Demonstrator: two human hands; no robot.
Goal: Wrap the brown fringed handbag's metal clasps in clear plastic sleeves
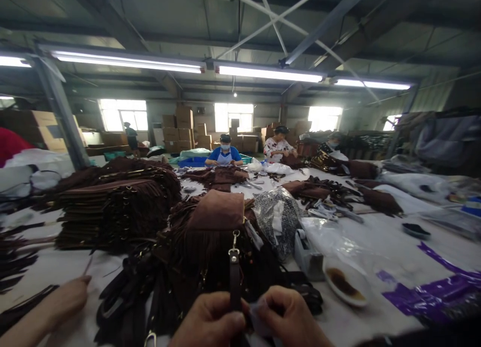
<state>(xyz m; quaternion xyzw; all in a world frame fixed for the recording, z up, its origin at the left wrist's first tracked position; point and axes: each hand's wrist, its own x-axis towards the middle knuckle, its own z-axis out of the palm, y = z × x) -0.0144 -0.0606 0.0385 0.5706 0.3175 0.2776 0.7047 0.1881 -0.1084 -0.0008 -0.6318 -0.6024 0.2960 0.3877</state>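
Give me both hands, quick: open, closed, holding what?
Left hand: closed, holding the dark strap.
Right hand: closed, pinching a pale scrap; material unclear.

Long ceiling tubes (269, 74) burn white above and beyond the fingers (235, 321); the windows (233, 117) farther off are blown out. Hall dim, roof murky. Goods ahead of the fingers sink into shadow. Glare marks the plastic (341, 239) to their right. Fingers slightly blurred; frame edges stretched, far background soft.
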